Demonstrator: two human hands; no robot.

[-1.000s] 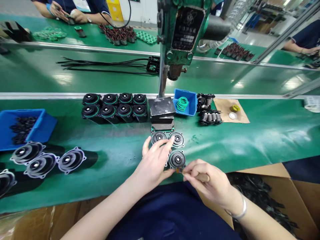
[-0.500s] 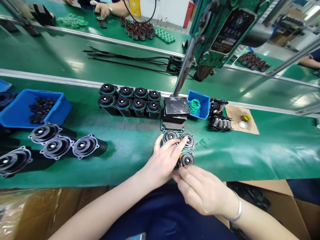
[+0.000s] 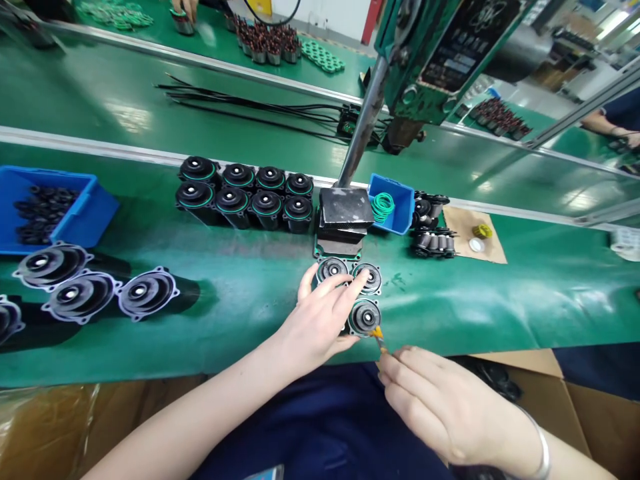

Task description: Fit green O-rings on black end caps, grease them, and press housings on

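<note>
Several round black housings stand together below the press base. My left hand (image 3: 320, 310) lies over them with its fingers spread, touching the back left housing (image 3: 332, 268) and the back right housing (image 3: 369, 277). A small brush (image 3: 379, 339) with a yellow-orange tip is pinched in my right hand (image 3: 425, 393). The brush tip touches the lower edge of the front right housing (image 3: 365, 316). Another housing at the front left is mostly hidden under my left hand.
A green press (image 3: 425, 67) rises behind its black block (image 3: 346, 208). Housings with green rings (image 3: 233, 200) stand left of it. Blue bins (image 3: 100, 207) (image 3: 404, 212), larger housings (image 3: 147, 293) and a yellow cap (image 3: 482, 231) lie around. A co-worker's hand (image 3: 187, 9) shows beyond.
My right hand has moved right, bringing the brush from the housing's left side to its lower right edge. My left hand keeps its place on the housings. The whole view has shifted slightly.
</note>
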